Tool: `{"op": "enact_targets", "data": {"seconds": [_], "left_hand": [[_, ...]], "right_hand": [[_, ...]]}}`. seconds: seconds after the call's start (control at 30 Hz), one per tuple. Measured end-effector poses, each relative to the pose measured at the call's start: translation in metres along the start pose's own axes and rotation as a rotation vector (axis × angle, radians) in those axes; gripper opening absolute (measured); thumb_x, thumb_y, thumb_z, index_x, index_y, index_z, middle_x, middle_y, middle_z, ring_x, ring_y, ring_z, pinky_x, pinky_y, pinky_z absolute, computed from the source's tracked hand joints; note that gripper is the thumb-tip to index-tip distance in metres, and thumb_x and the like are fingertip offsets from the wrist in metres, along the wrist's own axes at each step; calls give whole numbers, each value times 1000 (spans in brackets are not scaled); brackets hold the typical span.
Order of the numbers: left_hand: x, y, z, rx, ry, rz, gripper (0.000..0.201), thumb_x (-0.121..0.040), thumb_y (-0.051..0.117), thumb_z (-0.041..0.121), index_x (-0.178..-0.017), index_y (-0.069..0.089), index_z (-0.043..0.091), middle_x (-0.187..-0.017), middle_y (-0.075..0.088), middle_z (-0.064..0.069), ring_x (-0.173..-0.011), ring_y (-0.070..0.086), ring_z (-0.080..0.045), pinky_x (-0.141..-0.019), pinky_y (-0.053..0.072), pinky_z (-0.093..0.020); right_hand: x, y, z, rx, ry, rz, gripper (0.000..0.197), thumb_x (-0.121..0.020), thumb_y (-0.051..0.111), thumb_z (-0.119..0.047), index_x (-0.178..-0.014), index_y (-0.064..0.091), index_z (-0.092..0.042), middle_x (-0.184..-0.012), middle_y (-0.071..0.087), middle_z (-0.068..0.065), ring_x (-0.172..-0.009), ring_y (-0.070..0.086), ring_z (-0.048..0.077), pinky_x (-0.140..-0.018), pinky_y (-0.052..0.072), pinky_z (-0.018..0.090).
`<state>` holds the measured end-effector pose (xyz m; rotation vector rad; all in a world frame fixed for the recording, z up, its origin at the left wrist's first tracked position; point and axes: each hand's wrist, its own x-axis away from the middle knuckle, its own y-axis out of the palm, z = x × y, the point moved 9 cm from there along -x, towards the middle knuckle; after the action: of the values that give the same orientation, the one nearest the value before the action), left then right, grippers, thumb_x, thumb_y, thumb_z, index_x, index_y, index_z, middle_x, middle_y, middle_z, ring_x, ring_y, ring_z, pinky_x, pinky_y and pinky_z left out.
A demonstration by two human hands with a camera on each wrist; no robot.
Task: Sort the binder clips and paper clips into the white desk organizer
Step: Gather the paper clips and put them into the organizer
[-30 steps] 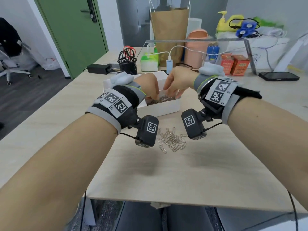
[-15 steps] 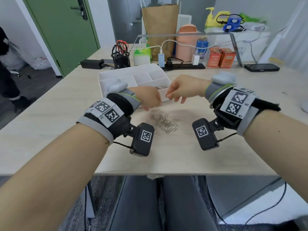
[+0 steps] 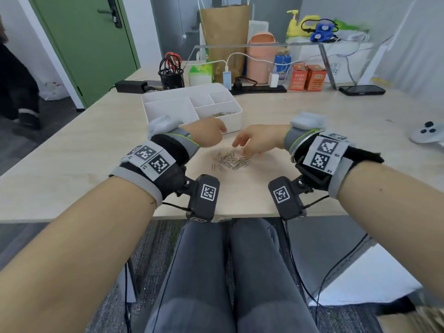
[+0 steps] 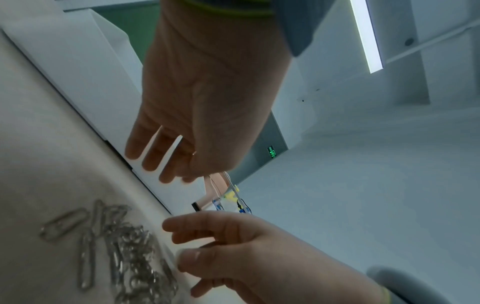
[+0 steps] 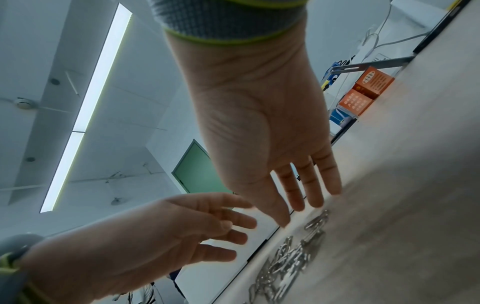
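The white desk organizer (image 3: pixel 230 121) stands on the wooden table, with silver paper clips (image 3: pixel 220 114) in its front right compartment. A loose pile of paper clips (image 3: pixel 231 161) lies on the table just in front of it. My left hand (image 3: pixel 213 134) hovers at the organizer's front wall, left of the pile, fingers relaxed and holding nothing (image 4: pixel 155 162). My right hand (image 3: pixel 243 146) reaches down to the pile's right side with straight, spread fingers (image 5: pixel 303 191), also holding nothing. No binder clips show in any view.
Behind the organizer stand a black pen cup (image 3: pixel 171 76), a brown paper bag (image 3: pixel 224 32), orange boxes (image 3: pixel 307 78) and charger cables. A phone (image 3: pixel 361 90) and a white controller (image 3: pixel 430 133) lie to the right. The table's front edge (image 3: pixel 242 216) is under my wrists.
Both hands have drawn back from over the organizer's front compartment to the clip pile on the table. The head view has pulled back and tilted down.
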<state>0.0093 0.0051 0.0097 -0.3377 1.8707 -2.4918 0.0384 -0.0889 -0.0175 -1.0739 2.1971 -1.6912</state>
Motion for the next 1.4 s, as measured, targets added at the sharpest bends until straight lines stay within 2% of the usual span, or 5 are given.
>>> {"op": "enact_targets", "data": {"seconds": [0.4,0.77,0.97,1.17,1.4], "left_hand": [[-5,-9,-22,15,-201,76,44,-97,37,6,-141,36,3,-138,48,-19,-126,49,-34,-100,40,-39],[8,-6,-14,-36,-120,107,43,-97,36,8,-140,37,6,-138,47,-16,-125,48,-31,-100,39,-35],[13,1,-9,372,-1,55,41,-89,59,12,-128,48,11,-92,62,-8,-69,60,-14,-63,54,-26],[23,32,-38,190,-149,-230,55,-76,78,9,-120,47,16,-91,61,-7,-83,65,-19,-67,59,-33],[15,42,-32,227,-130,-243,53,-74,80,21,-120,55,12,-94,69,-9,-93,70,-26,-82,58,-36]], "right_hand": [[-11,19,-38,197,-95,-56,48,-91,51,-19,-138,47,-27,-142,46,1,-130,42,21,-107,34,30],[12,-16,-11,-59,-53,158,36,-90,52,-5,-124,60,-9,-123,62,9,-95,56,19,-82,47,29],[11,-1,21,-86,164,88,33,-85,61,-13,-115,61,2,-103,64,16,-88,62,27,-82,55,36],[9,8,9,-101,135,51,42,-79,73,-25,-111,63,1,-86,64,12,-80,61,24,-79,54,34],[18,13,11,-129,185,26,72,-69,82,-35,-126,53,-1,-76,60,7,-62,59,15,-54,46,20]]}}
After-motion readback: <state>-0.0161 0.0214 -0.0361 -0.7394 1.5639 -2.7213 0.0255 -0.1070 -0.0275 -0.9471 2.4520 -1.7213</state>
